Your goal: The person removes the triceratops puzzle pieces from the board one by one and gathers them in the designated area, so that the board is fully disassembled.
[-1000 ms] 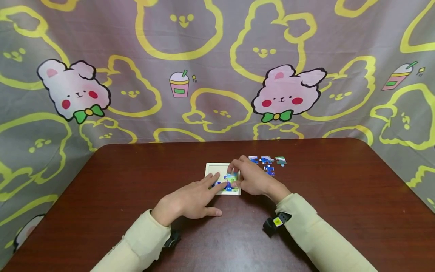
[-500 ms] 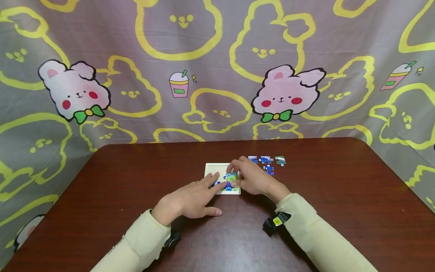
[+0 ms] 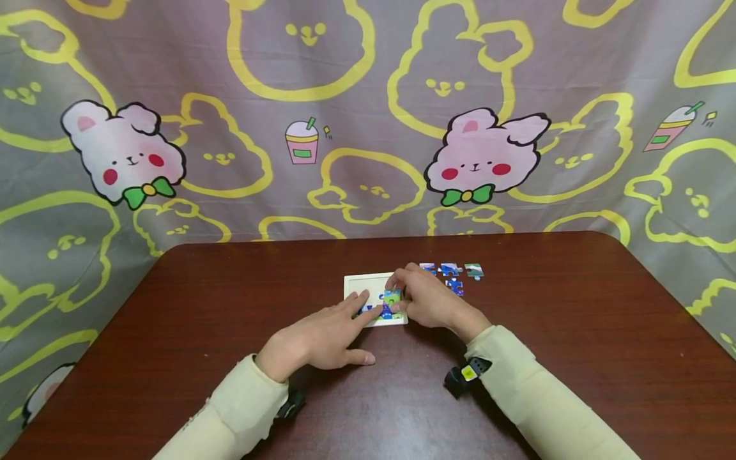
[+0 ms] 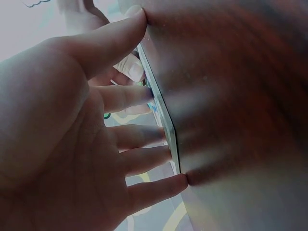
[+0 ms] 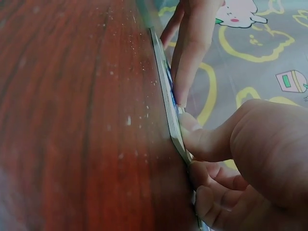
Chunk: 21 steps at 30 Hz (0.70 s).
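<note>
A small white puzzle tray (image 3: 361, 287) lies on the table, with blue and green pieces (image 3: 386, 315) along its near side. My left hand (image 3: 322, 337) spreads straight fingers over the tray's near left part; in the left wrist view the fingertips of that hand (image 4: 72, 125) meet the tray's edge (image 4: 166, 120). At the tray's right side my right hand (image 3: 432, 300) pinches a green piece (image 3: 392, 298) between thumb and a bent finger. The right wrist view shows the right thumb (image 5: 207, 139) on top of the tray (image 5: 166, 96), other fingers curled beside its edge.
Several loose puzzle pieces (image 3: 450, 269) lie on the brown table (image 3: 230, 281) just beyond the right hand, one of them (image 3: 454, 287) nearer than the others. A patterned curtain (image 3: 356, 128) hangs behind the table's far edge.
The tray has shifted very slightly away and to the left. Both hands look nearly still, the right one keeping its pinch on the green piece.
</note>
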{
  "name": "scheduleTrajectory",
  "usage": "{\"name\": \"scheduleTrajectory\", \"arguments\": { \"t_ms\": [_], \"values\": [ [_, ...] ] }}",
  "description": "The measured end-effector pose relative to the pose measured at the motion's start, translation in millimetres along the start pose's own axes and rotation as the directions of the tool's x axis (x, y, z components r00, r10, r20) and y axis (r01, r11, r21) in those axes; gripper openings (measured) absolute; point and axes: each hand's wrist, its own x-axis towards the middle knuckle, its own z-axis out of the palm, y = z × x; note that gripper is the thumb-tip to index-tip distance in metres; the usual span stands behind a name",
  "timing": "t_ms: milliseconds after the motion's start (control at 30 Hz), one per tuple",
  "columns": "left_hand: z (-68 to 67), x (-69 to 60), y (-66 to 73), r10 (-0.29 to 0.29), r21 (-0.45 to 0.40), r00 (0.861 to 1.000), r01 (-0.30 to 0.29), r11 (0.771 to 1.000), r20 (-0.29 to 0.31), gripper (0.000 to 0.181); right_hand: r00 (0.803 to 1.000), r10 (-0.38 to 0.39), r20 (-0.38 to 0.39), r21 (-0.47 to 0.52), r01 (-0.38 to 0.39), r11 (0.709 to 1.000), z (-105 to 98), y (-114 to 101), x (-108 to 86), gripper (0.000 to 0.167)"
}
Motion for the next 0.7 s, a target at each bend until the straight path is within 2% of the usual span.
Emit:
{"name": "scheduleTrajectory", "arguments": {
  "t_ms": [267,500,700],
  "values": [
    [0.8,1.2,0.3,-0.012,0.000,1.000,0.012,1.000,0.017,0.085,1.000,0.018,0.012,0.023,-0.018,1.000,-1.6,3.0,-1.7,0.022],
    [0.8,1.8,-0.1,-0.022,0.001,1.000,0.022,1.000,0.015,0.085,1.000,-0.002,0.001,0.050,0.002,0.999,-4.5,3.6,-1.9,0.021],
    [0.6,0.6,0.5,-0.019,-0.004,1.000,0.019,1.000,0.014,0.085,0.998,0.053,0.040,0.095,-0.057,0.994,-9.8,3.4,-2.3,0.022]
  ]
}}
